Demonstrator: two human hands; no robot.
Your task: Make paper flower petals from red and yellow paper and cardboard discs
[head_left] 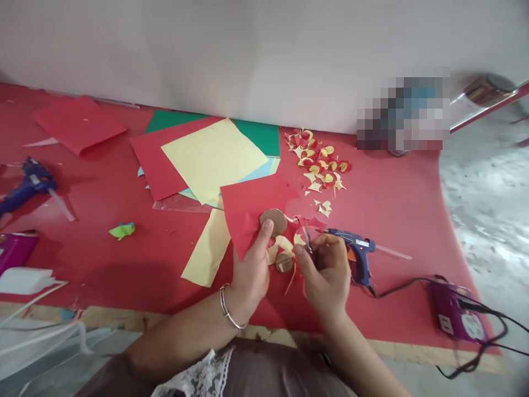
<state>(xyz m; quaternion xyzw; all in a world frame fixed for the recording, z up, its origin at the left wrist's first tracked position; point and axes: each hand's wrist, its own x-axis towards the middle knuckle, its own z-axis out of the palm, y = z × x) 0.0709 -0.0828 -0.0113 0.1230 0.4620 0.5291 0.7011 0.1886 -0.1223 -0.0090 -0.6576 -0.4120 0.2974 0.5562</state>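
Observation:
My left hand (253,270) grips a sheet of red paper (243,209), its thumb pressing a round cardboard disc (276,220) flat against the sheet. Close by on the right, my right hand (328,270) is closed around scissors (306,234); their thin blades point up beside the paper's cut edge. Cream paper scraps (284,243) and a second, smaller brown disc (284,262) lie between the hands. Just beyond my right hand rests a blue glue gun (355,248) with a clear glue stick in its back end. Fingers hide the scissor handles.
Red and yellow curled paper pieces (322,162) are heaped behind. Left of them lie stacked sheets, a cream one (212,160) uppermost. A cream strip (209,251), another glue gun (31,184), a green paper piece (123,230) and a purple power box (457,311) with cords surround me.

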